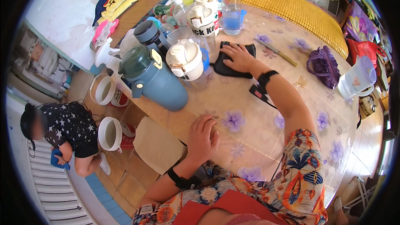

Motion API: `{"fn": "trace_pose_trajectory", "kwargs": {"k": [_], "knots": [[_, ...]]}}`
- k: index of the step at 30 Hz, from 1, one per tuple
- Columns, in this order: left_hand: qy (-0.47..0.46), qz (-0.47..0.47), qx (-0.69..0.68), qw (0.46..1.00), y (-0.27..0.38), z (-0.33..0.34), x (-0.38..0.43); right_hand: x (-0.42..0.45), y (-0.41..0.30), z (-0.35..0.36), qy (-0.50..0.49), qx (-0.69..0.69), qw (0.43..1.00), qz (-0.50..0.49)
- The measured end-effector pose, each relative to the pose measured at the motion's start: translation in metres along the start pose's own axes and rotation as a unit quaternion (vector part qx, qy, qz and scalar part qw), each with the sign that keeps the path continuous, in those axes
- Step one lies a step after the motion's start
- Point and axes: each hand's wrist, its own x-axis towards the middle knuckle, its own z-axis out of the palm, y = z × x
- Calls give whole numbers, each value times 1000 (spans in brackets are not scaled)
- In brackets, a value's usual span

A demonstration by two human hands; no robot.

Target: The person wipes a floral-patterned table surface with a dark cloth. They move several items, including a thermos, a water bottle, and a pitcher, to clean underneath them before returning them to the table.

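Note:
My right hand (239,57) lies palm down, fingers spread, on a flat black pouch or folded cloth (232,68) on the table. Close to the near table edge, my left hand (203,137) rests with slightly bent fingers and nothing visible in it. Left of the pouch stand a white-lidded cup (185,57) and a large blue flask with a dark green lid (159,81). Beyond them are another white-lidded cup (201,22) and a clear bottle with a black lid (231,15). A knife with a yellowish handle (282,55) lies right of the pouch.
A purple ruffled bag (324,65) and a clear plastic pitcher (356,78) are at the table's right. A stool (159,145) and two buckets (107,134) (104,90) stand left of the table. Further left another person (70,128) crouches, holding blue cloth (59,159).

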Motion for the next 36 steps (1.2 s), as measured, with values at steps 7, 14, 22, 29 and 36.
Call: {"fn": "trace_pose_trajectory", "kwargs": {"k": [7, 14, 22, 29, 36], "knots": [[-9, 5, 13, 1000, 0, 2, 0, -44, -19, -7, -38, -2, 994, -101], [0, 13, -20, 1000, -2, 3, 0, 4, -17, 8, 6, -25, 1000, -7], [5, 1, -7, 1000, -1, 2, -2, -126, -48, -32, -92, 70, 989, -94], [-5, -2, -1, 1000, 2, -1, 1, -157, 48, -85, 163, -81, 971, 156], [6, 3, -10, 1000, -2, 0, 1, -138, 112, -68, 35, -104, 929, 352]]}}
